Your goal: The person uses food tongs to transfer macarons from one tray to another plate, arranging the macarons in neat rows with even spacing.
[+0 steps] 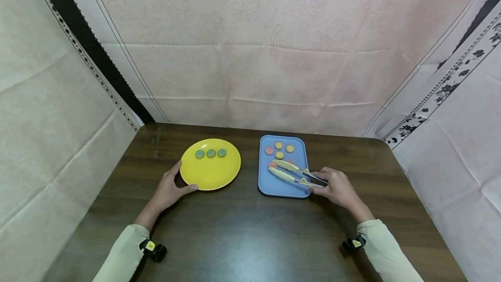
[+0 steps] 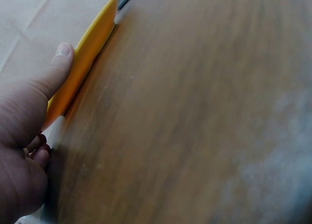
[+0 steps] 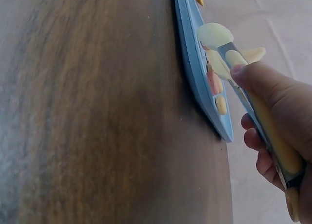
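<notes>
My left hand holds the rim of a round yellow plate, its thumb at the near edge and its fingers at the left side. Three small green discs lie in a row on the plate. In my right hand is a pair of tongs with cream-coloured tips, spread apart over a blue tray. One pink disc shows between the tips. Three yellow discs and other pink ones lie on the tray, one partly hidden behind the upper tong arm.
Both dishes stand on a dark brown wooden table, the plate left of the tray. Pale patterned cloth hangs behind the table and along both sides. Each wrist carries a small black camera on a strap.
</notes>
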Tool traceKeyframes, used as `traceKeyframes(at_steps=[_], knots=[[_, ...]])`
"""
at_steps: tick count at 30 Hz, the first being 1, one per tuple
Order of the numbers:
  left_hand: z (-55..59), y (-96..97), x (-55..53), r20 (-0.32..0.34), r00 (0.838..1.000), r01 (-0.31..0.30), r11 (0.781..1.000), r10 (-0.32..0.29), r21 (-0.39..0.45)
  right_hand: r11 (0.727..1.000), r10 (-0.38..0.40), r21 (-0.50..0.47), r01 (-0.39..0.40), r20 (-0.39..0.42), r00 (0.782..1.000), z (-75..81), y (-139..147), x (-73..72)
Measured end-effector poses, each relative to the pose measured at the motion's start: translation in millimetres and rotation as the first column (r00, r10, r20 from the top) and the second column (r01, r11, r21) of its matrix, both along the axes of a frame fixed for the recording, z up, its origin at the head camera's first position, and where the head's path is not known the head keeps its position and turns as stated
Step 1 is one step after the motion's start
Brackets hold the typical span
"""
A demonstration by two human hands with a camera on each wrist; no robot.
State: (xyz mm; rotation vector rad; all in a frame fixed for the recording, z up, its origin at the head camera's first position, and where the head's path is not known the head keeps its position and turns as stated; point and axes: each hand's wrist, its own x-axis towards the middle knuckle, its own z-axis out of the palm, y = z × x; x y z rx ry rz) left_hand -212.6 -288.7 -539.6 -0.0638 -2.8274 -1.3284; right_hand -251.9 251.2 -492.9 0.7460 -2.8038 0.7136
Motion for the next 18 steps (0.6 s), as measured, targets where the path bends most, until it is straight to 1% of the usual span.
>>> traceKeyframes(at_steps=[4,8,13,18], knots=[[0.5,0.3,0.8,0.003,1.000,-0.004,1.000,0.004,0.001,0.999,0.001,-0.034,-0.001,0.004,1.000,4.4,-4.5,-3.3],[-0.6,0.4,0.8,-0.001,1.000,-0.003,1.000,0.003,0.006,0.997,0.007,-0.080,-0.007,0.008,1.000,12.9,-15.2,-6.5],[-1.1,0.4,0.4,-0.014,1.000,0.001,1.000,0.000,0.012,0.994,0.046,-0.097,-0.048,-0.015,0.999,24.0,-36.6,-12.7],[-2.1,0.4,-0.1,-0.016,1.000,-0.001,1.000,0.002,0.005,0.990,0.089,-0.110,-0.090,-0.017,0.996,33.1,-63.1,-20.3]])
